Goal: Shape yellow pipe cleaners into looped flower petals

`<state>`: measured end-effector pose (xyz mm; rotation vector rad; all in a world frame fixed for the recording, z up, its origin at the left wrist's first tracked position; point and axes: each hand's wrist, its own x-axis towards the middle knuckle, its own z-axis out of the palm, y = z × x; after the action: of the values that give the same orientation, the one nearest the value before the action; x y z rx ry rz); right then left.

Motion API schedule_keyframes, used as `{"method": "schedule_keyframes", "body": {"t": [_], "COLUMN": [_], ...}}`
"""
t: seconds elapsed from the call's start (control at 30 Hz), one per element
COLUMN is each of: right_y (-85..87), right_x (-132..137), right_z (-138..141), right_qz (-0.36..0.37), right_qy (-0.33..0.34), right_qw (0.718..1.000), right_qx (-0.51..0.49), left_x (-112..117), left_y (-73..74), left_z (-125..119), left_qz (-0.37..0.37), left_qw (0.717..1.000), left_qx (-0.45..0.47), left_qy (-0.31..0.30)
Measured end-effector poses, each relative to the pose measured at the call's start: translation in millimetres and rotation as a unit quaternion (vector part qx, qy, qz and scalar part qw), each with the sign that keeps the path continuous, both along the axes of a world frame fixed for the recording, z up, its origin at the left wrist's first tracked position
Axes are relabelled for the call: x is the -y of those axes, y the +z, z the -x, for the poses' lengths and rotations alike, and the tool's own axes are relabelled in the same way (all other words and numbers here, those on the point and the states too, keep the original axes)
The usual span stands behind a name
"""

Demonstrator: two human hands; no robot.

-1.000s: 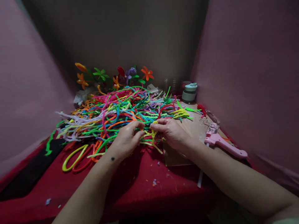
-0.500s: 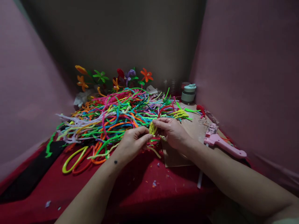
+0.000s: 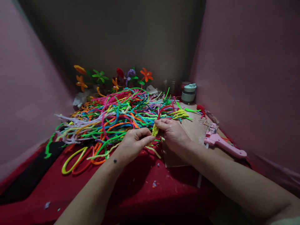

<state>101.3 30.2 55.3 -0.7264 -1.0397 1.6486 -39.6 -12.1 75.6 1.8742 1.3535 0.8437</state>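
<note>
Between my two hands is a small piece of yellow pipe cleaner (image 3: 155, 129), bent into a compact shape whose details are partly covered by fingers. My left hand (image 3: 136, 140) pinches its lower end between thumb and forefinger. From the upper right, my right hand (image 3: 172, 132) grips the same piece, its thumb and fingers closed. Just beyond the hands lies a large tangled heap of coloured pipe cleaners (image 3: 117, 115). A bunch of yellow folded pipe cleaners (image 3: 180, 114) rests at the heap's right end.
A pink glue gun (image 3: 217, 143) lies on a brown board (image 3: 174, 154) at the right. Pipe-cleaner flowers (image 3: 100, 76) stand at the back, with a lidded cup (image 3: 188, 93) to their right. Scraps dot the red tablecloth (image 3: 131, 193). Pink walls (image 3: 248, 78) flank both sides.
The yellow piece now looks narrower and slightly turned between my fingers. My right hand has shifted a little, and both hands keep their hold.
</note>
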Motion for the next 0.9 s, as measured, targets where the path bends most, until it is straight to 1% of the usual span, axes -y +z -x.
{"method": "schedule_keyframes", "body": {"t": [0.07, 0.2, 0.27, 0.37, 0.43, 0.5, 0.57, 0.63, 0.73, 0.9], "right_y": [-0.1, 0.4, 1.2, 4.9, 9.0, 12.6, 14.5, 13.9, 9.9, 5.7], "right_x": [0.0, 4.4, 6.9, 8.3, 8.6, 9.6, 11.5, 13.4, 14.4, 12.6], "right_z": [0.4, 1.1, 1.0, -0.5, -2.4, -3.9, -4.3, -3.7, -2.3, -2.9], "right_qz": [0.009, -0.021, -0.03, -0.039, -0.054, -0.071, -0.072, -0.061, -0.055, -0.081], "right_qy": [0.029, 0.098, 0.114, 0.09, 0.061, 0.053, 0.083, 0.117, 0.143, 0.16], "right_qw": [0.999, 0.995, 0.993, 0.995, 0.996, 0.993, 0.987, 0.982, 0.979, 0.975], "right_qx": [-0.015, -0.014, -0.005, 0.017, 0.046, 0.083, 0.113, 0.134, 0.133, 0.132], "left_x": [-0.5, -0.8, -0.6, -0.9, -1.5, -1.9, -1.8, -1.2, -0.2, 0.6], "left_y": [-1.7, -7.2, -9.5, -8.4, -4.1, 1.1, 4.5, 5.1, 3.0, 3.2], "left_z": [-0.4, -1.9, -3.0, -3.3, -1.2, 2.8, 7.4, 10.9, 12.4, 9.7], "left_qz": [0.007, 0.032, 0.029, 0.012, 0.003, 0.008, 0.032, 0.07, 0.092, 0.08], "left_qw": [0.999, 0.988, 0.983, 0.981, 0.974, 0.961, 0.949, 0.943, 0.943, 0.958], "left_qx": [0.032, 0.136, 0.157, 0.144, 0.175, 0.239, 0.297, 0.319, 0.313, 0.261], "left_qy": [0.021, 0.07, 0.092, 0.128, 0.146, 0.135, 0.097, 0.061, 0.062, 0.091]}}
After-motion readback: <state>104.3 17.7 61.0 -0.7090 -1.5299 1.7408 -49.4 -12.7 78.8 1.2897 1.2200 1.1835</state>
